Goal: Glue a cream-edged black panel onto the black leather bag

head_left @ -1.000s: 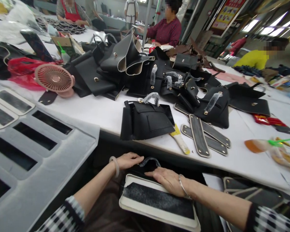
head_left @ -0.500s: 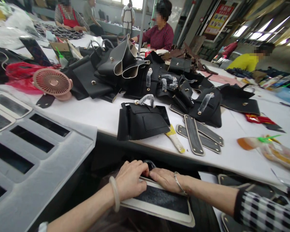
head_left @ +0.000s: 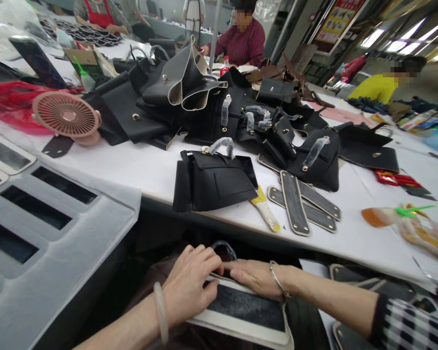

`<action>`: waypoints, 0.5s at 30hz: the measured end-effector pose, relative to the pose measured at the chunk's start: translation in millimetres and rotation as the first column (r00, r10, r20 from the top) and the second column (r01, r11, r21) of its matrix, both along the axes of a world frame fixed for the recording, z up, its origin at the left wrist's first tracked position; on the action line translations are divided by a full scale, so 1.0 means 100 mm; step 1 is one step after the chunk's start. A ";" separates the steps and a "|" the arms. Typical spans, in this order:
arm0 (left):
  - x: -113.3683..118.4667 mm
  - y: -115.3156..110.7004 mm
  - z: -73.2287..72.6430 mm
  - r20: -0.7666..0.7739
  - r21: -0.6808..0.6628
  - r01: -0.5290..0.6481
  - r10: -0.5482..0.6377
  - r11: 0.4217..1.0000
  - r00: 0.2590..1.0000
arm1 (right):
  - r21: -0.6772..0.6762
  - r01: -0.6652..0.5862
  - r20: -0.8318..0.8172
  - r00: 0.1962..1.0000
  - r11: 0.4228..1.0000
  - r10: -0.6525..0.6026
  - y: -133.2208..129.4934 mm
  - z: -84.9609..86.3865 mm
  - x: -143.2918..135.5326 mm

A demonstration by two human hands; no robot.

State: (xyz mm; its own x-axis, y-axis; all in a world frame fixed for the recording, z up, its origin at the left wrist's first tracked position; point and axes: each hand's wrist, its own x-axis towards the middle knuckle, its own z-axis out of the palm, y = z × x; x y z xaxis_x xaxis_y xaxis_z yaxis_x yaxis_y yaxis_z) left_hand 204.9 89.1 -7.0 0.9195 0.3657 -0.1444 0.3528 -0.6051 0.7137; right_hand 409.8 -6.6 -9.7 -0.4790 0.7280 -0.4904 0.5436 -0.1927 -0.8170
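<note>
The left hand (head_left: 190,284) lay on the near-left end of the flat black panel with the pale border (head_left: 248,308), fingers together and curled down over its far edge, pressing rather than clamped. The panel rested on the person's lap, below the near edge of the white table (head_left: 149,167). The right hand (head_left: 253,277) lay flat just beside the left, fingers together and stretched toward it, fingertips nearly touching.

Judging from this, the panel could slide off the lap toward the near side, since only palm pressure held it and nothing gripped its edges. The plastic-wrapped handle (head_left: 223,247) arching up just beyond the fingers could be pinched or creased under them if they pushed farther. On the table above, the black bag (head_left: 213,184) sat at the very edge and could tip down onto the hands if nudged.

What the handle belonged to was hidden behind the hands and in shadow. The panel's near edge was cut off by the frame. Whether either thumb hooked under the panel could not be told. At the far right, another bordered piece (head_left: 372,284) lay half hidden behind the right forearm.
</note>
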 end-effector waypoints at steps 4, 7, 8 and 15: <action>-0.03 -0.02 0.00 0.002 0.029 0.041 -0.042 0.999 0.999 | 0.095 -0.081 0.272 0.961 0.992 0.053 -0.01 0.00 -0.08; -0.06 -0.03 -0.01 0.017 0.058 0.060 -0.061 0.996 0.998 | 0.173 -0.141 0.384 0.921 0.975 0.065 -0.01 -0.02 -0.15; -0.07 -0.03 -0.02 0.026 0.067 0.060 -0.062 0.996 0.998 | 0.183 -0.139 0.385 0.921 0.973 0.059 -0.01 -0.04 -0.17; -0.14 -0.06 -0.08 0.111 0.050 0.009 -0.015 0.999 0.994 | 0.167 -0.045 0.266 0.964 0.985 -0.001 0.00 -0.21 -0.27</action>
